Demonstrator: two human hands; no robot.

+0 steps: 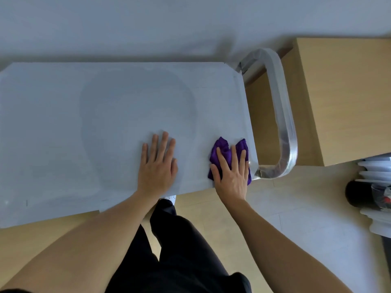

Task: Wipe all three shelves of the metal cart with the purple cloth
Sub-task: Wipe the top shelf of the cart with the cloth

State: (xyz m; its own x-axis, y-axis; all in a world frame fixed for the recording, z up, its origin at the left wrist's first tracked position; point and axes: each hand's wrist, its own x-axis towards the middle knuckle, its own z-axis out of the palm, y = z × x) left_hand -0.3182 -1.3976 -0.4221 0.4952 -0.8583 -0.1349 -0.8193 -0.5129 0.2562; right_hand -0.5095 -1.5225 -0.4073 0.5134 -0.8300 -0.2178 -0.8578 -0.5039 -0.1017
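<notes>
I look straight down on the metal cart's top shelf (84, 127), a flat grey sheet. My left hand (157, 163) lies flat on it near the front edge, fingers straight and spread. My right hand (231, 174) presses the bunched purple cloth (222, 148) onto the shelf's front right corner, fingers straight over the cloth. The cart's lower shelves are hidden under the top one.
The cart's curved metal handle (283, 115) sticks out on the right. A wooden cabinet (338, 98) stands just beyond it. Stacked white containers (376, 172) and a black round object (357, 193) sit on the floor at right. My dark trouser legs stand below the cart's front edge.
</notes>
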